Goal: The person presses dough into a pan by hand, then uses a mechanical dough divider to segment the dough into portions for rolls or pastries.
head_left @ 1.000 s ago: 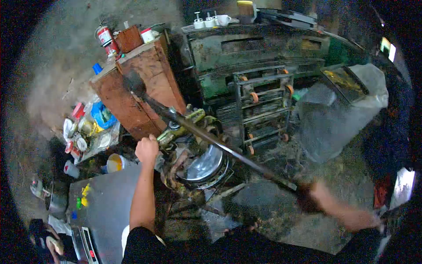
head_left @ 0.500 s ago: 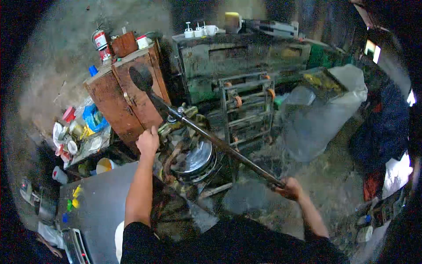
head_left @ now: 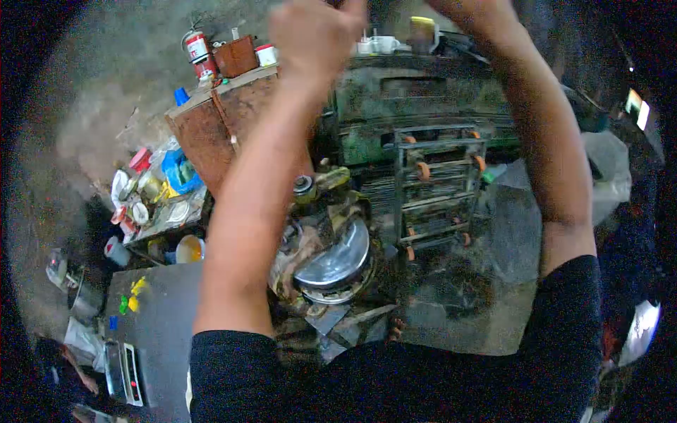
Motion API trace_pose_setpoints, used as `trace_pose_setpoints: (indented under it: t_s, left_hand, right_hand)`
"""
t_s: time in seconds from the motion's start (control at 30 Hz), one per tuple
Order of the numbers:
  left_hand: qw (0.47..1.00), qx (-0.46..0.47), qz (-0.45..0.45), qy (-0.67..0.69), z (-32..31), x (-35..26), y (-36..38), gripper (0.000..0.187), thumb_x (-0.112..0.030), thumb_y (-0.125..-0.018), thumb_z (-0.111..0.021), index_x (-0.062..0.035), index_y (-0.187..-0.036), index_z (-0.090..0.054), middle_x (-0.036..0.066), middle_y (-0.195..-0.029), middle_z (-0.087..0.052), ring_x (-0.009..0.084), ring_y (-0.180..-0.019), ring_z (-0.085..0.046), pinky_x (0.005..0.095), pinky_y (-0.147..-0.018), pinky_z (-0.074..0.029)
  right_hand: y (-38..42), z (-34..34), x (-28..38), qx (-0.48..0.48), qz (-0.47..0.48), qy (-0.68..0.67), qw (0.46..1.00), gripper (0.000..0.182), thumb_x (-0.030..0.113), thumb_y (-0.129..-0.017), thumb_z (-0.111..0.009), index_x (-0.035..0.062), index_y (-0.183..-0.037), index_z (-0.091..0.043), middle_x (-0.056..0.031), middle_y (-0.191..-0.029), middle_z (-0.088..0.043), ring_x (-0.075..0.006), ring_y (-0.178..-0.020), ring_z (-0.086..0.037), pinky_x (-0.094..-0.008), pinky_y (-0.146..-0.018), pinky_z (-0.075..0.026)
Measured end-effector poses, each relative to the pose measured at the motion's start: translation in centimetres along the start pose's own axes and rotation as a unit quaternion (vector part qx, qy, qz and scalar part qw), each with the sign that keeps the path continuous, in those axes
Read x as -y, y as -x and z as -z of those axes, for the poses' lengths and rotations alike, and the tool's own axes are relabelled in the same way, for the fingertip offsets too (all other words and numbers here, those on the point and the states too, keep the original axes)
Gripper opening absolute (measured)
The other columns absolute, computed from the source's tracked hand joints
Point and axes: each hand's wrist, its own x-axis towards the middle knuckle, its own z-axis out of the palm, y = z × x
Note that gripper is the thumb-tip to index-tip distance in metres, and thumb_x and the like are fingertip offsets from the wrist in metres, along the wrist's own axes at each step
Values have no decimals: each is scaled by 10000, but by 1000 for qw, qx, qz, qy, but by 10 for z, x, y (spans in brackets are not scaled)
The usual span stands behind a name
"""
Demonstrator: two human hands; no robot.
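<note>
My left hand is raised to the top edge, blurred and partly cut off. Its fingers look curled, but I cannot make out what is in them. High up on the right, my right hand is mostly cut off by the frame, its fingers hidden. The long dark tool with a rounded head from the earlier frame does not clearly show now. Below my forearms stands a worn machine with a shiny round metal part.
A rusty cabinet carries a fire extinguisher. A wheeled metal frame leans near a green chest. Cluttered containers lie left, above a grey tabletop. Another person's arm shows at lower left.
Both my arms have risen to the top of the view. The long-handled tool, earlier in my right hand across the middle, has left clear sight. The scene has shifted slightly right.
</note>
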Motion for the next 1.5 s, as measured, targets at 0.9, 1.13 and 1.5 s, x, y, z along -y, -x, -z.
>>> trace_pose_setpoints:
  t_s: [0.9, 1.13, 1.5]
  left_hand:
    - [887, 118, 179, -409, 33, 183, 35, 821, -598, -767, -617, 29, -1269, -448, 317, -1061, -593, 432, -1036, -574, 472, -901, -444]
    - [958, -11, 161, -238, 68, 101, 133, 398, -358, -870, -612, -2, -1047, -594, 189, -898, -631, 303, -837, -604, 383, -760, -466]
    - [643, 34, 647, -409, 181, -35, 509, 487, -425, -930, -482, 32, -925, -650, 198, -718, -621, 244, -685, -616, 389, -631, -473]
  right_hand:
    - [611, -131, 101, 304, -600, -122, 730, 479, 319, -944, -450, -33, -1269, -445, -216, -1175, -518, -361, -1114, -478, -439, -972, -352]
    - [667, -102, 197, 199, -886, -420, -5, 768, 745, -826, -291, 51, -1025, -553, -124, -779, -540, -316, -695, -511, -533, -786, -458]
    - [674, -28, 185, 244, -944, -129, 179, 506, 466, -909, -439, -21, -980, -557, -160, -759, -564, -294, -482, -521, -499, -422, -470]
